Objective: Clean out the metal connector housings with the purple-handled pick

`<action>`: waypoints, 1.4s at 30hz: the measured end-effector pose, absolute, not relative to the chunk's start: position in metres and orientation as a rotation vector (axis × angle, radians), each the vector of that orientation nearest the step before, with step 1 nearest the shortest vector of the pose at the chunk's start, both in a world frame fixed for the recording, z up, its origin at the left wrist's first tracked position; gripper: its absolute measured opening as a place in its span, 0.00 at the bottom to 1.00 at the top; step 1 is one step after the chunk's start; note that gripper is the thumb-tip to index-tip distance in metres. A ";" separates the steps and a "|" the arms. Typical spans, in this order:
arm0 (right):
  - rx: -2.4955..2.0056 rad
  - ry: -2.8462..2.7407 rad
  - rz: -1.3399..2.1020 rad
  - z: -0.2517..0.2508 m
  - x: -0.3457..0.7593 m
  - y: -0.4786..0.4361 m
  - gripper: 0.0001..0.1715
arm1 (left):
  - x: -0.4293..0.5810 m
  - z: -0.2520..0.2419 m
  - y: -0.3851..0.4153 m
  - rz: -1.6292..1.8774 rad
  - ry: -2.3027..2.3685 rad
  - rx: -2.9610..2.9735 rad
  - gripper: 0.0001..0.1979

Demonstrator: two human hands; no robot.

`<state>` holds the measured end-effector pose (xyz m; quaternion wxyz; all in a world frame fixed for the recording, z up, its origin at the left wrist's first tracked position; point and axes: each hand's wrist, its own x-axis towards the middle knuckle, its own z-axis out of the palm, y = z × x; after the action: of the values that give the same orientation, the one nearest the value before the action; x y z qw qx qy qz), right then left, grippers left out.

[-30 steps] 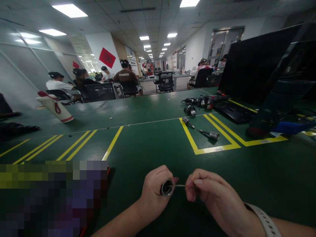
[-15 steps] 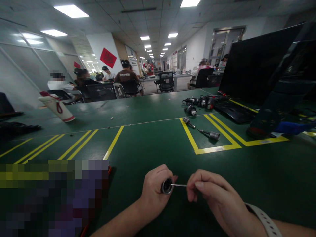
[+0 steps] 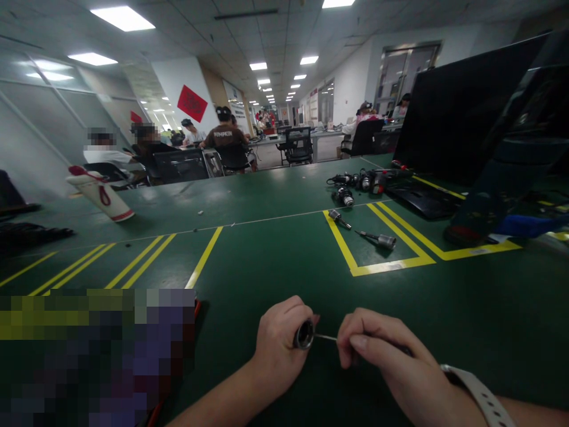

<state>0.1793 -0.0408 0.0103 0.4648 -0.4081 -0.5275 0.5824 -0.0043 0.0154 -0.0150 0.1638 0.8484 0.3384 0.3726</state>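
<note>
My left hand (image 3: 283, 338) is closed around a hole saw (image 3: 304, 334), a metal cup whose round open end faces me. Most of its body is hidden in the fist. To the right, my right hand (image 3: 382, 350) pinches a thin metal rod (image 3: 326, 337) that looks like a hex key. The rod's left end reaches the right side of the cup's rim; whether it touches I cannot tell. A small dark part shows by my right palm. Beyond my hands, another hole saw (image 3: 383, 241) with a drill bit lies inside a yellow tape outline, near a smaller bit (image 3: 339, 219).
Farther back lie a power drill (image 3: 367, 181) and a drill chuck (image 3: 344, 196). A black monitor (image 3: 466, 112) and a dark bottle (image 3: 502, 184) stand right. A white cup (image 3: 104, 196) leans at left. Something pixelated with a red edge (image 3: 198, 307) lies near left. Several people sit behind.
The rod's tip has shifted from across the cup's mouth to its right edge. My left hand has turned the cup slightly; my right hand has tilted a little.
</note>
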 end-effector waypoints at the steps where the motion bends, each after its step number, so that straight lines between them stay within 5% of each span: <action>1: -0.982 -1.202 1.484 0.012 0.177 -0.039 0.10 | -0.004 -0.015 0.016 1.069 0.958 2.416 0.13; 7: -0.889 -0.838 1.687 0.019 0.171 -0.034 0.08 | -0.004 -0.016 0.017 1.099 0.920 2.405 0.14; 16: -1.035 -1.439 1.351 0.010 0.185 -0.041 0.12 | -0.004 -0.019 0.015 1.044 1.003 2.427 0.13; 26: -0.928 -0.843 1.667 0.020 0.173 -0.033 0.09 | -0.004 -0.019 0.017 1.087 1.044 2.390 0.13; 34: -1.039 -1.404 1.386 0.009 0.184 -0.038 0.12 | -0.002 -0.021 0.018 1.010 1.084 2.441 0.14; 42: -0.900 -0.808 1.737 0.014 0.173 -0.031 0.08 | -0.003 -0.021 0.017 1.033 1.067 2.434 0.14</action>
<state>0.1729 -0.0305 0.0143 0.4903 -0.3705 -0.3328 0.7152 -0.0032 0.0165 -0.0214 0.1448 0.8447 0.3702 0.3585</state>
